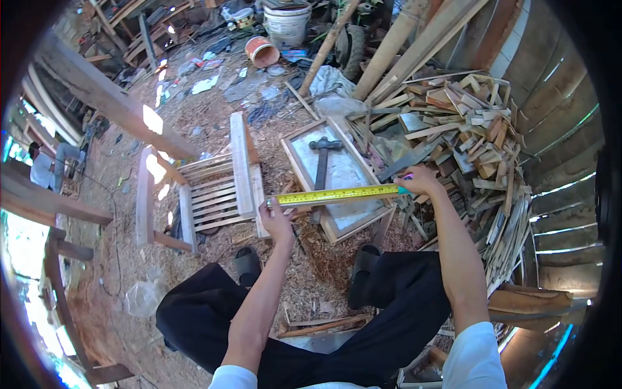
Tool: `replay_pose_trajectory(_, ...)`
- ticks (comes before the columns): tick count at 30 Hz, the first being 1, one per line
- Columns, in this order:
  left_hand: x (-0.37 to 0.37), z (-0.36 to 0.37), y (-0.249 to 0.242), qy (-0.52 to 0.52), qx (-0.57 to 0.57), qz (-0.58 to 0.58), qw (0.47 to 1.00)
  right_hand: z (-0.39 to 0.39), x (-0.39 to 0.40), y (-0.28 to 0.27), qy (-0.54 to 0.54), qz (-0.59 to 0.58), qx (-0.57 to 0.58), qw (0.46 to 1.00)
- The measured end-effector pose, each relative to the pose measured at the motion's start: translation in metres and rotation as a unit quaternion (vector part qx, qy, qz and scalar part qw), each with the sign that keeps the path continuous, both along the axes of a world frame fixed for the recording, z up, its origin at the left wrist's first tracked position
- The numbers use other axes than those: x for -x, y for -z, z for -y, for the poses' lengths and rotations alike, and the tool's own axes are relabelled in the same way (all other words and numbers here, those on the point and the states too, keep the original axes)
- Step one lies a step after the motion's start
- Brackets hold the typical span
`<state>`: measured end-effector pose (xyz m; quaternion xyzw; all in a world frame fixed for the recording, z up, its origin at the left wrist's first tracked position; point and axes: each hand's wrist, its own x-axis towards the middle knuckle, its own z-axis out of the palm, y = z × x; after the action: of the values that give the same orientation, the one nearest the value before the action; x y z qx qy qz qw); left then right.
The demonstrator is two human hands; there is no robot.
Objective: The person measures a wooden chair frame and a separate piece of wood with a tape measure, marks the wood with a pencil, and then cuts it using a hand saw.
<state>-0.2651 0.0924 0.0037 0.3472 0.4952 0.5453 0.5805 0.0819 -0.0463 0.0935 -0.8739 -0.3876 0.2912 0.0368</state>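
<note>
Hands stretch a yellow steel measuring tape (pixel 342 194) level between them. The left hand (pixel 277 219) pinches the tape's free end between thumb and fingers, just above the near left corner of a rectangular wooden frame with a pale panel inside (pixel 337 176). The right hand (pixel 420 181) is closed around the tape's case, of which only a turquoise edge shows, beyond the frame's right edge. The tape crosses the frame's near end from side to side, just above it.

On the panel lies a dark metal hammer (pixel 321 157), head away from the person, handle pointing toward the tape. The frame rests on sawdust-covered ground, tilted in the view. Just left of it stands a slatted pale wooden assembly (pixel 207 194), its thick upright rail close to the frame's left edge with only a narrow strip of ground between. To the right, a heap of short wood offcuts (pixel 473 136) crowds against the frame's far right edge. Black sandals (pixel 364 260) sit near the frame's front edge. Open ground lies behind the slatted piece, scattered with litter, up to a white plastic bucket (pixel 286 24).
</note>
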Motion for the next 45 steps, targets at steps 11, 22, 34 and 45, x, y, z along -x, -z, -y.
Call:
replay_pose_trajectory(11, 0.013, -0.014, 0.037, 0.055, -0.107, -0.334, 0.935, -0.001, 0.019, -0.016, -0.010, -0.018, -0.012, 1.000)
replay_pose_trajectory(22, 0.009, -0.003, -0.004, 0.078, 0.014, -0.230, 0.970, -0.001, 0.010, -0.003, -0.018, -0.040, -0.052, 0.998)
replay_pose_trajectory(34, 0.001, 0.046, -0.030, 0.029, -0.241, -0.438, 0.866, -0.003, 0.012, -0.003, -0.012, -0.056, -0.105, 0.993)
replay_pose_trajectory(45, 0.071, 0.044, 0.012, 0.091, -0.222, -0.424, 0.873, -0.029, 0.082, -0.072, -0.079, 0.176, -0.337, 0.922)
